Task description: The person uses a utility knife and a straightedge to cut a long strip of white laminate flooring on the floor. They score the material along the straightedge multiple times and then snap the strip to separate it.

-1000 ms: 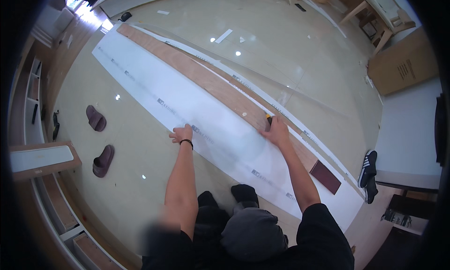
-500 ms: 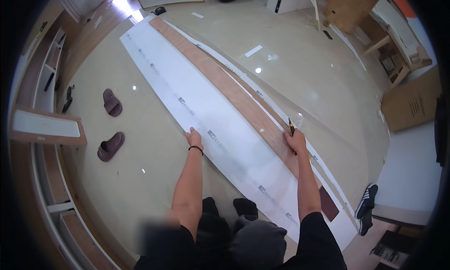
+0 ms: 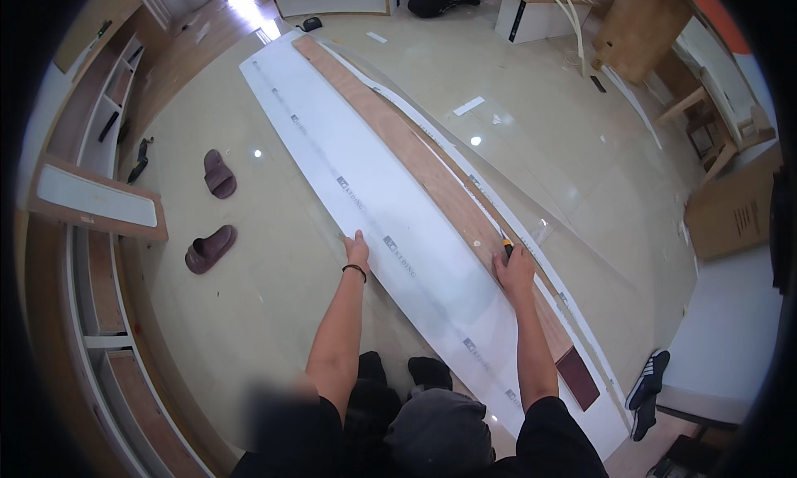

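A long white sheet or panel (image 3: pixel 332 146) with grey printed marks lies diagonally across the floor in front of me. Along its right side runs a narrow reddish-brown wooden strip (image 3: pixel 398 136), with a thin white strip (image 3: pixel 573 303) beyond it. My left hand (image 3: pixel 356 250) grips the white panel's left edge, the fingers partly hidden. In my right hand (image 3: pixel 515 270), over the wooden strip, is a utility knife (image 3: pixel 507 246) with a yellow and black body; its blade is too small to make out. A dark red rectangular piece (image 3: pixel 578 378) rests near the panel's close end.
Two purple slippers (image 3: pixel 211 250) are on the floor at left, beside low shelving (image 3: pixel 100 287). Dark striped shoes (image 3: pixel 647 392) stand at right, below a cardboard box (image 3: pixel 735 204). White scraps (image 3: pixel 469 106) and a black tape measure (image 3: pixel 312 24) lie farther off.
My right hand has moved left toward the white panel, and the knife has tilted from pointing upright to a lower angle. My left hand keeps its edge grip. The whole view has shifted slightly.
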A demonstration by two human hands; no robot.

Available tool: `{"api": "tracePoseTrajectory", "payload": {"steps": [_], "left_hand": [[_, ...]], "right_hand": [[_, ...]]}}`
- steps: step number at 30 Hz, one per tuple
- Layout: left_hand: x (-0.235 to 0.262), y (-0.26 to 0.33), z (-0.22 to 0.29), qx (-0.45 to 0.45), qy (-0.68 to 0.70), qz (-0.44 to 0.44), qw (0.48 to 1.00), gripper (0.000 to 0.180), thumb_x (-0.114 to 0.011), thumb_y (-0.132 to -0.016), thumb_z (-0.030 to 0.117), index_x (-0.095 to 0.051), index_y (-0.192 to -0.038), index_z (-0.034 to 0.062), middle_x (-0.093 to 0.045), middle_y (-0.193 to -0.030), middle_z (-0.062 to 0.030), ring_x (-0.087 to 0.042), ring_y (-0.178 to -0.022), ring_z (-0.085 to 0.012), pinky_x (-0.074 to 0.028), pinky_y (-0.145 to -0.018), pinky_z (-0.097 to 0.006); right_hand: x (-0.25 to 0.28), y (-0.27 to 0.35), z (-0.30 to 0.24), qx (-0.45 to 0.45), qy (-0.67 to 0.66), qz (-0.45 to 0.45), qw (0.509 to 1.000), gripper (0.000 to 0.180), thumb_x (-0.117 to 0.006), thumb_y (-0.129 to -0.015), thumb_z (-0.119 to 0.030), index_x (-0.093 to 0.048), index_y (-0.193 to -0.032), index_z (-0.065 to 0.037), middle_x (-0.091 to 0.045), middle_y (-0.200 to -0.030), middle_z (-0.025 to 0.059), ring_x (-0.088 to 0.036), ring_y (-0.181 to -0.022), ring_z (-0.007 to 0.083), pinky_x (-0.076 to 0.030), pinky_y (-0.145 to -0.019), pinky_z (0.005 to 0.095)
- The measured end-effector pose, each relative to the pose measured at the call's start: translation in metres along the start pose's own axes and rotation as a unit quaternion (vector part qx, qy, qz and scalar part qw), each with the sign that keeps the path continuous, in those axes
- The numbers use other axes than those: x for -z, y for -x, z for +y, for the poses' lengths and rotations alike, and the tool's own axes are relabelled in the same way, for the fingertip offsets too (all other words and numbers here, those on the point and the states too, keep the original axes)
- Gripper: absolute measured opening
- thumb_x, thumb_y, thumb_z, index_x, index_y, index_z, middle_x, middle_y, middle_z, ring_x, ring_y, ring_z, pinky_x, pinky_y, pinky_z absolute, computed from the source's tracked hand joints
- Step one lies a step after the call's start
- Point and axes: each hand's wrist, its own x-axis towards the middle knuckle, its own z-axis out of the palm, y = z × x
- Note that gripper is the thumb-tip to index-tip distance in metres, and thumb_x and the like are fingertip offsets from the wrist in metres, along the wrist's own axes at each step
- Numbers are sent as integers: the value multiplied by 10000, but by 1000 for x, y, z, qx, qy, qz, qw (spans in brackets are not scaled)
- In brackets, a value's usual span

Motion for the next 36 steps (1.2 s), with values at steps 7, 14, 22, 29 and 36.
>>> {"api": "tracePoseTrajectory", "payload": {"steps": [7,14,22,29,36], "left_hand": [[1,-8,-12,-10,-22,4,1000,651,-482,-1025,355,-200,-1488,-6,-363,-1496,-209,-418,-1346,-322,-381,-1093,-462],[8,-12,-41,-13,43,-69,997,687,-506,-1013,380,-191,-1485,-7,-371,-1483,-205,-431,-1329,-307,-388,-1090,-457],[-22,89,-98,15,-83,36,996,602,-447,-1020,415,-320,-1386,-45,-467,-1406,-266,-503,-1259,-378,-424,-1036,-451],[-38,188,-143,44,-236,47,970,546,-446,-1020,403,-431,-1266,-84,-534,-1274,-353,-539,-1191,-469,-432,-1019,-476],[-31,231,-167,135,-391,-110,904,717,-461,-986,458,-346,-1392,-121,-379,-1419,-391,-419,-1326,-466,-351,-1104,-486]], "right_hand": [[20,-48,6,-153,-45,-112,981,698,-664,-816,-584,-603,-1063,66,-614,-1154,294,-595,-1100,418,-491,-911,477],[38,-41,24,-88,-22,-149,985,829,-757,-699,-650,-604,-1072,74,-662,-1064,278,-647,-1018,407,-511,-875,459],[70,31,83,-141,-18,-128,981,792,-785,-698,-615,-590,-1039,72,-685,-951,267,-670,-914,421,-521,-795,473],[115,93,129,-276,-56,-176,943,645,-831,-709,-472,-559,-990,40,-681,-884,233,-690,-842,358,-537,-734,439],[136,157,213,-303,-98,-111,942,684,-904,-622,-385,-546,-1026,35,-682,-872,188,-698,-779,296,-550,-692,391]]}}
